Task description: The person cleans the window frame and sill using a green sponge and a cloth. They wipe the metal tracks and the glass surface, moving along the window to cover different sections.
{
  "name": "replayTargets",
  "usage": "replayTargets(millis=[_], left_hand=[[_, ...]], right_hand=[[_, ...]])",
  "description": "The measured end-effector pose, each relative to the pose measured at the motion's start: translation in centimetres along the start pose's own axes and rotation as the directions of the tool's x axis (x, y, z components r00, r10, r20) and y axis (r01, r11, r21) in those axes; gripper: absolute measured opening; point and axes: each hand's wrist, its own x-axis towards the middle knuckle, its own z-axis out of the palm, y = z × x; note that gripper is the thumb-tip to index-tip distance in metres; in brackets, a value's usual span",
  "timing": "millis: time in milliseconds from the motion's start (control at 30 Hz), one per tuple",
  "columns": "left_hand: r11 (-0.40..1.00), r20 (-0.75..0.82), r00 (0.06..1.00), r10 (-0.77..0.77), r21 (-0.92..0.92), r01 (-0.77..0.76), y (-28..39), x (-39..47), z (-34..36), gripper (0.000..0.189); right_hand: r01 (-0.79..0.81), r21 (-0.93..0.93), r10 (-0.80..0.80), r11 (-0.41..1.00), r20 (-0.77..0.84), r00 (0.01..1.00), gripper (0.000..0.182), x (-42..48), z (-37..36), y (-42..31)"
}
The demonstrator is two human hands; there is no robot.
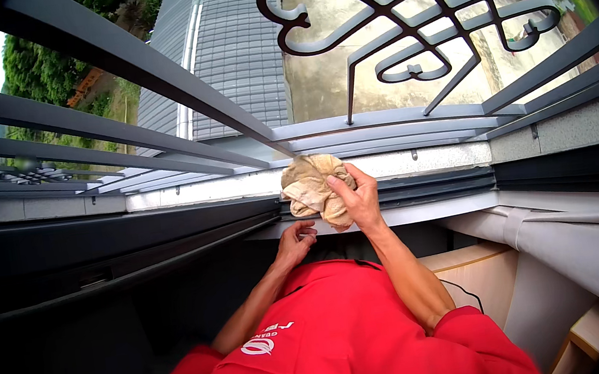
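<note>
My right hand (361,195) grips a crumpled, stained beige cloth (313,188) by its right side, thumb on top. The cloth is above the dark window track (423,188), in front of the pale outer ledge; whether it touches the track I cannot tell. My left hand (296,242) is just below and left of the cloth, near the white inner sill (420,212). Its fingers are loosely curled, with nothing visible in them.
Grey metal window bars (381,119) with curled ornament stand beyond the ledge. A dark sliding window frame (115,237) lies at left. A gathered pale curtain (575,237) and a light wooden cabinet (477,266) are at right. Far below are a tiled roof and a concrete yard.
</note>
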Motion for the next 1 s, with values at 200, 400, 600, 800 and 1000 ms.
replayTargets(millis=[200, 400, 600, 800, 1000], left_hand=[[0.999, 0.023, 0.999, 0.030, 0.018, -0.030, -2.4, -0.3, -1.3, 0.040], [0.938, 0.119, 0.966, 0.231, 0.237, -0.253, -0.2, 1.4, -1.0, 0.044], [0.943, 0.045, 0.947, 0.319, 0.089, -0.322, 0.2, 2.3, -1.6, 0.035], [0.952, 0.147, 0.968, 0.204, 0.202, -0.232, -1.1, 1.0, -3.4, 0.041], [0.973, 0.138, 0.976, 0.166, 0.139, -0.185, -2.6, 1.8, -5.1, 0.038]], right_hand=[[0.427, -0.057, -0.367, 0.903, -0.620, 0.693, 0.029, -0.1, -1.2, -11.1], [0.649, -0.480, -0.679, 0.591, 0.139, 0.721, 0.042, 0.2, 9.8, -5.8], [0.675, -0.700, -0.904, 0.236, 0.097, 0.416, 0.053, 2.7, 11.5, -11.8], [0.480, -0.869, -0.782, -0.124, 0.383, 0.492, 0.056, 2.0, 4.9, -11.0], [0.244, -0.965, -0.971, 0.096, -0.036, 0.238, 0.038, 2.1, -5.0, -14.1]])
